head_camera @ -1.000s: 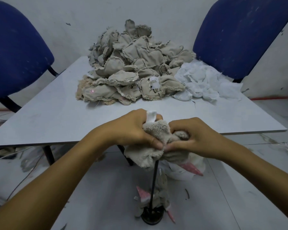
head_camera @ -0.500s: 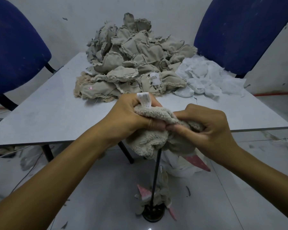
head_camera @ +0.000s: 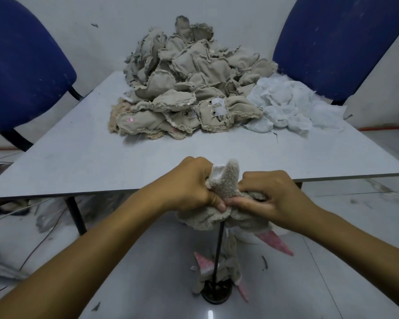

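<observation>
Both hands work one fleecy beige plush skin [head_camera: 228,184], held in the air just in front of the near edge of the worktop [head_camera: 97,164], not resting on it. The left hand [head_camera: 189,187] has its grip curled tight round the left side of the skin, with a white label [head_camera: 217,172] sticking up against its knuckles. The right hand [head_camera: 272,196] pinches the right side, fingers bent over the pile. The two thumbs meet at the middle, tip to tip.

The skin sits draped over the top of a thin black rod [head_camera: 218,247]. The rod stands upright from a round base [head_camera: 215,294] on the floor, straight below where the thumbs meet. So the axis that counts runs vertically: the rod tip pushes up inside the fabric, and the loose hem hangs down round it, a pink-lined flap [head_camera: 274,242] dangling to the right. Both hands are equally near, one on each side of the rod. The likely move is to draw the fabric down along the rod to turn it out; pulling off-axis could tip the stand.

Another limp skin [head_camera: 228,265] lies round the base. Far back on the worktop lies a heap of beige skins [head_camera: 189,88] with white wadding [head_camera: 293,107] beside it.
</observation>
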`<state>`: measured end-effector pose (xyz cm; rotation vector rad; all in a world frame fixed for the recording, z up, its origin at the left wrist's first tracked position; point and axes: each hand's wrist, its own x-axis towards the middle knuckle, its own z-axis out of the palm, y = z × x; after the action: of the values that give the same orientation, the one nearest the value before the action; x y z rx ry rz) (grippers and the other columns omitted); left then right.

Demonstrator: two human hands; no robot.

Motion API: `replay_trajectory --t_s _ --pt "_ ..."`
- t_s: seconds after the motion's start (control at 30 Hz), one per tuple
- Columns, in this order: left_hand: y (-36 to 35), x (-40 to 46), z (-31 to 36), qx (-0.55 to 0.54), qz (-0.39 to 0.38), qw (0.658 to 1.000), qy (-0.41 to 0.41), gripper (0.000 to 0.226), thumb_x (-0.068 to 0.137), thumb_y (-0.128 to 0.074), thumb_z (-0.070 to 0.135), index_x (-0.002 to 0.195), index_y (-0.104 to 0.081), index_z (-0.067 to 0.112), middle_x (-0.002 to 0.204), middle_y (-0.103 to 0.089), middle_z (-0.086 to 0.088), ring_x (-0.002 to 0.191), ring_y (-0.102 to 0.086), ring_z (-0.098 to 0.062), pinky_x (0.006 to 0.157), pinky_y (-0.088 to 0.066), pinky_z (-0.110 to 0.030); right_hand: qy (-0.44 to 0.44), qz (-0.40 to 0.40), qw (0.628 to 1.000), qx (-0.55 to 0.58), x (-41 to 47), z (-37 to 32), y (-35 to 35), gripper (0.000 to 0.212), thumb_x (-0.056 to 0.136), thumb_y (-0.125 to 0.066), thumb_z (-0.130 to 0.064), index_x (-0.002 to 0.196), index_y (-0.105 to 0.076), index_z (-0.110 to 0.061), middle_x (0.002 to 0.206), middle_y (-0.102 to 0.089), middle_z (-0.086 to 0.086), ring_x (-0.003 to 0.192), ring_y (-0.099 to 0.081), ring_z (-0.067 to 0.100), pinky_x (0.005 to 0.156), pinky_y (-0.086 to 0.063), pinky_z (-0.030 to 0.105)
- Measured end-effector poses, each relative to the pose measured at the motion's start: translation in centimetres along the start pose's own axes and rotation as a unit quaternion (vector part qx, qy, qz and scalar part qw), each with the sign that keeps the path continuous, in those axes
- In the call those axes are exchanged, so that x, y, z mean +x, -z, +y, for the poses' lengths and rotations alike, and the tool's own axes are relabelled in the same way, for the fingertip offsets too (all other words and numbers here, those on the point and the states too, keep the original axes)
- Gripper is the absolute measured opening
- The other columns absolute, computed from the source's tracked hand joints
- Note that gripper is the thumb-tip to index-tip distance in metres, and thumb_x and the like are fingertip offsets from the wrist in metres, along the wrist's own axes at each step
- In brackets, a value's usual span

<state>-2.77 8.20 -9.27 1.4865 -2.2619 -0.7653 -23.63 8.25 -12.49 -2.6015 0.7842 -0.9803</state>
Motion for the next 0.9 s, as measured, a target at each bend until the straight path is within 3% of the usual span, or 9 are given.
replay_trajectory --t_s 0.07,0.13,0.27,0.37,0.47,0.6,0.7,0.8,0.9 --pt "-0.1 0.0 0.1 0.007 -0.009 1.000 -0.009 0.028 0.061 -0.094 0.028 0.078 -0.074 0.019 0.080 -0.074 0.005 0.077 -0.067 -0.008 0.070 -0.055 -0.026 -0.006 -0.001 1.000 0.002 -0.2 0.0 -0.2 0.022 0.088 -0.070 -0.035 0.075 -0.068 -0.017 0.069 -0.042 -0.022 0.062 -0.044 -0.014 0.059 -0.029 0.005" --pt "0.2 0.0 0.0 0.005 -0.021 1.000 -0.018 0.031 0.063 -0.093 0.029 0.083 -0.074 0.015 0.083 -0.074 0.002 0.081 -0.067 -0.012 0.075 -0.055 -0.030 -0.009 -0.010 1.000 -0.011 0.0 0.0 0.2 0.025 0.089 -0.069 -0.039 0.075 -0.066 -0.018 0.068 -0.040 -0.024 0.062 -0.044 -0.013 0.059 -0.030 0.005" --pt "1.3 -0.7 0.6 -0.218 -0.002 0.972 -0.092 0.025 0.074 -0.082 0.021 0.087 -0.067 0.007 0.083 -0.065 -0.017 0.077 -0.062 -0.017 0.071 -0.050 -0.033 -0.004 -0.014 1.000 -0.021 0.5 -0.2 1.3 0.019 0.089 -0.069 -0.040 0.077 -0.060 -0.028 0.068 -0.042 -0.027 0.064 -0.045 -0.012 0.059 -0.031 0.007" --pt "2.1 -0.7 1.0 -0.283 0.069 0.946 -0.144 0.017 0.068 -0.083 0.024 0.071 -0.068 0.018 0.072 -0.065 0.000 0.068 -0.058 -0.012 0.062 -0.047 -0.026 0.011 0.073 0.997 0.007 1.1 -0.7 2.0 0.022 0.087 -0.069 -0.038 0.091 -0.074 -0.017 0.082 -0.055 -0.031 0.073 -0.054 -0.013 0.066 -0.037 0.006" --pt "2.3 -0.4 1.0 -0.242 0.072 0.955 -0.157 0.020 0.067 -0.084 0.013 0.066 -0.064 0.014 0.067 -0.062 0.005 0.064 -0.054 -0.007 0.060 -0.043 -0.021 0.025 0.086 0.996 -0.011 1.4 -0.7 2.0 0.024 0.088 -0.069 -0.037 0.093 -0.076 -0.014 0.079 -0.056 -0.024 0.069 -0.052 -0.010 0.065 -0.037 0.006" --pt "1.6 -0.2 0.4 -0.157 -0.021 0.983 -0.097 0.026 0.072 -0.085 0.006 0.083 -0.066 -0.007 0.084 -0.068 -0.018 0.084 -0.064 -0.031 0.079 -0.053 -0.042 -0.007 -0.010 1.000 0.003 0.5 0.1 0.8 0.015 0.086 -0.073 -0.031 0.081 -0.072 -0.017 0.069 -0.043 -0.029 0.066 -0.046 -0.017 0.061 -0.031 0.004" --pt "2.1 -0.3 0.4 -0.144 -0.029 0.984 -0.098 0.024 0.074 -0.083 0.005 0.084 -0.064 -0.006 0.083 -0.066 -0.015 0.082 -0.062 -0.030 0.075 -0.051 -0.038 -0.011 -0.025 0.999 0.034 1.0 0.2 1.2 0.009 0.081 -0.077 -0.035 0.083 -0.074 -0.027 0.070 -0.053 -0.030 0.068 -0.053 -0.012 0.063 -0.036 0.007" --pt "3.3 -0.5 0.9 -0.200 0.057 0.971 -0.120 0.018 0.072 -0.084 0.006 0.078 -0.067 0.010 0.072 -0.062 0.004 0.067 -0.057 -0.010 0.061 -0.047 -0.023 -0.057 0.027 0.986 0.154 2.4 -0.5 3.1 0.020 0.074 -0.081 -0.034 0.089 -0.071 -0.040 0.080 -0.068 -0.022 0.071 -0.065 0.001 0.065 -0.049 0.012" --pt "5.0 0.2 1.5 -0.304 0.192 0.925 -0.127 0.014 0.074 -0.080 0.014 0.081 -0.068 0.018 0.078 -0.065 0.004 0.074 -0.063 -0.014 0.063 -0.053 -0.026 -0.086 0.153 0.968 0.179 4.7 -0.8 5.1 0.040 0.075 -0.082 -0.036 0.112 -0.067 -0.036 0.095 -0.071 -0.017 0.081 -0.069 0.004 0.067 -0.055 0.015"
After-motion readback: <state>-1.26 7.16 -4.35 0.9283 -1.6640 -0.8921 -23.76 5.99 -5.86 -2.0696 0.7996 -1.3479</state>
